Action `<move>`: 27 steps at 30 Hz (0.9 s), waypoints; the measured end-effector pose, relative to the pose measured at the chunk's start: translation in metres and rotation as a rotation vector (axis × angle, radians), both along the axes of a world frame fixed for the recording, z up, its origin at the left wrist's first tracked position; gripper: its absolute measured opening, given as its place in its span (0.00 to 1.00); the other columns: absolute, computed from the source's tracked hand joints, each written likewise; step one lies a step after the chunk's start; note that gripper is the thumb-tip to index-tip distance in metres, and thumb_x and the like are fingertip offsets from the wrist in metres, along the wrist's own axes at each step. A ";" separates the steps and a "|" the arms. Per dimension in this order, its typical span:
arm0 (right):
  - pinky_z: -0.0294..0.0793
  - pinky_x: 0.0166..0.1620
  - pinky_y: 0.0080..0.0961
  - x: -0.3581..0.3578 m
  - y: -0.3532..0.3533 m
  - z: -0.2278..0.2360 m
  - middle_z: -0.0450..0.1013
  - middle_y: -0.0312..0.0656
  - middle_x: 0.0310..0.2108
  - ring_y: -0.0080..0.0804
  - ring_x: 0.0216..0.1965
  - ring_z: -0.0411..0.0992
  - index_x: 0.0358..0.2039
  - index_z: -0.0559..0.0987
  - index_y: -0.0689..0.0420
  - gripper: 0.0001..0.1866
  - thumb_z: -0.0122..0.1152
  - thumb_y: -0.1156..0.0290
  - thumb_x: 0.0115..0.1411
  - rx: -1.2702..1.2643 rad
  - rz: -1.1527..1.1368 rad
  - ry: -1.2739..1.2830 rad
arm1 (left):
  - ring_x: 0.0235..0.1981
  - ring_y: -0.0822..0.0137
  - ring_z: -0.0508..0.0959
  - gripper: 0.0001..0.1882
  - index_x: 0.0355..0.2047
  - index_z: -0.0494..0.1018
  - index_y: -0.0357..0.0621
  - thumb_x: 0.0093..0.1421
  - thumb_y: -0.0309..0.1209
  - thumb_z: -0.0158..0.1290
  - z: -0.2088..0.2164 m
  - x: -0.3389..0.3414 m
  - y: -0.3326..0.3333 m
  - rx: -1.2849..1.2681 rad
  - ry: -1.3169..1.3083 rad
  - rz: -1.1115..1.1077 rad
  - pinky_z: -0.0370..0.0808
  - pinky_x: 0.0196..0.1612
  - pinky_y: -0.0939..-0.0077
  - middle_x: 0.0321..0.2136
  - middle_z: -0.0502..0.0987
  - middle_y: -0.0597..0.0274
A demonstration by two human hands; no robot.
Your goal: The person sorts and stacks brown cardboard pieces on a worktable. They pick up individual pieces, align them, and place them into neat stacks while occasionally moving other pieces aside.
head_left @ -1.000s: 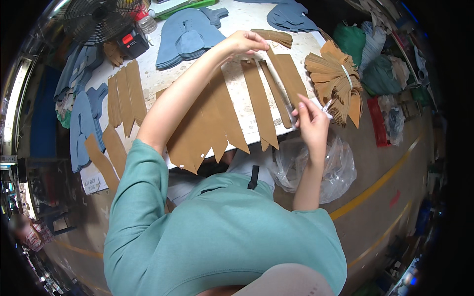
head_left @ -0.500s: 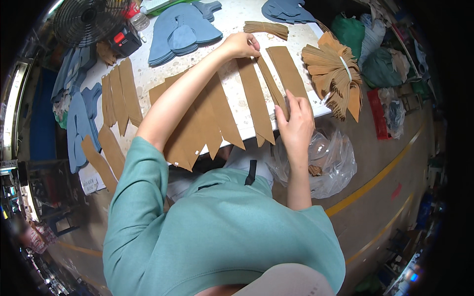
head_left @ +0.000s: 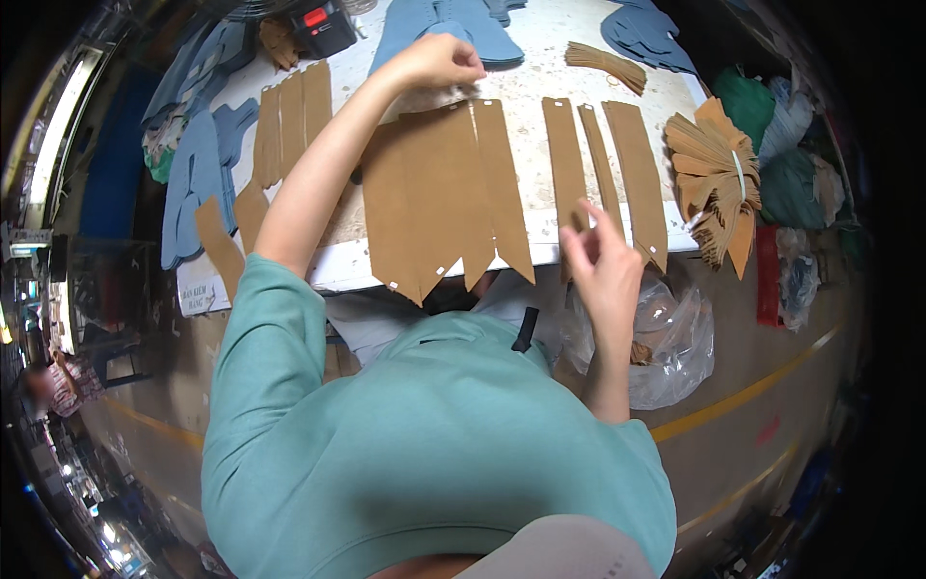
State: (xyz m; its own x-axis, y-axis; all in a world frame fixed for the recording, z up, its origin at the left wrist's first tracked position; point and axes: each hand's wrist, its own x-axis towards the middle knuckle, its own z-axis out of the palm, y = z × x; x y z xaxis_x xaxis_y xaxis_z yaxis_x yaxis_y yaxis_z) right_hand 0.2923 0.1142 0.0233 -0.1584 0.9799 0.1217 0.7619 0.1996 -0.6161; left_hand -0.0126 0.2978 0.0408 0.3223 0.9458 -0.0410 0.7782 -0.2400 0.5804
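Note:
My left hand (head_left: 439, 62) is held above the far ends of the brown leather-like strips (head_left: 424, 193), its thumb and fingers pinched together. Whatever sits in the pinch is too small to make out. Several of these strips overlap side by side, with pointed near ends over the table edge. Small white stickers mark some ends. My right hand (head_left: 606, 265) is by the near end of another brown strip (head_left: 563, 145), thumb and forefinger apart. A narrow strip (head_left: 596, 145) and a wide strip (head_left: 637, 174) lie to the right, each with a white sticker at its far end.
A tied brown bundle (head_left: 714, 179) is at the table's right edge, and a smaller bundle (head_left: 606, 66) farther back. Blue cut pieces (head_left: 453, 29) lie at the far side. A clear plastic bag (head_left: 675, 357) hangs below the edge. More brown strips (head_left: 294, 116) lie left.
My left hand has moved left, away from the narrow strip's far end. My right hand has drawn back from that strip with its fingers apart. The view has shifted.

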 end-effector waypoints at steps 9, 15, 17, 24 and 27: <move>0.75 0.30 0.28 -0.033 -0.026 -0.011 0.75 0.40 0.19 0.30 0.20 0.74 0.55 0.75 0.53 0.26 0.67 0.72 0.53 -0.093 0.052 0.243 | 0.26 0.77 0.74 0.13 0.31 0.77 0.42 0.52 0.36 0.65 -0.041 0.017 -0.010 -0.013 -0.072 0.017 0.72 0.32 0.80 0.24 0.76 0.69; 0.73 0.29 0.20 -0.026 -0.023 -0.004 0.73 0.36 0.19 0.18 0.19 0.69 0.54 0.75 0.55 0.22 0.63 0.76 0.57 -0.057 0.023 0.430 | 0.31 0.78 0.76 0.12 0.38 0.77 0.40 0.55 0.30 0.63 -0.026 -0.001 0.000 -0.193 -0.412 0.013 0.72 0.38 0.83 0.30 0.80 0.66; 0.72 0.29 0.18 -0.030 -0.024 -0.006 0.73 0.34 0.19 0.16 0.19 0.68 0.52 0.76 0.56 0.21 0.63 0.77 0.57 -0.110 0.066 0.502 | 0.32 0.78 0.76 0.14 0.40 0.76 0.41 0.55 0.31 0.64 -0.018 -0.018 0.004 -0.175 -0.320 -0.008 0.72 0.39 0.82 0.30 0.80 0.67; 0.71 0.27 0.19 -0.047 -0.029 -0.024 0.73 0.37 0.17 0.18 0.17 0.69 0.50 0.75 0.57 0.21 0.64 0.77 0.55 -0.304 0.202 0.493 | 0.32 0.80 0.76 0.14 0.40 0.76 0.41 0.55 0.31 0.64 -0.032 -0.042 -0.006 -0.276 -0.202 -0.052 0.71 0.38 0.83 0.28 0.81 0.69; 0.73 0.28 0.20 -0.048 -0.030 -0.026 0.73 0.38 0.17 0.20 0.18 0.72 0.51 0.75 0.56 0.21 0.64 0.76 0.55 -0.288 0.202 0.432 | 0.31 0.80 0.76 0.15 0.40 0.76 0.40 0.54 0.31 0.64 -0.036 -0.038 -0.009 -0.263 -0.175 -0.015 0.72 0.37 0.82 0.27 0.80 0.70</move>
State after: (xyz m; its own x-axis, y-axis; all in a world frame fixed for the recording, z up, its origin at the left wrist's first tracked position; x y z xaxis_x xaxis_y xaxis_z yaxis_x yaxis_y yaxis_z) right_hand 0.2443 0.0838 -0.0024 -0.3415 0.9385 -0.0515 0.3921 0.0925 -0.9153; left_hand -0.0507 0.2885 0.0052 0.3601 0.9051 -0.2259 0.6585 -0.0751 0.7488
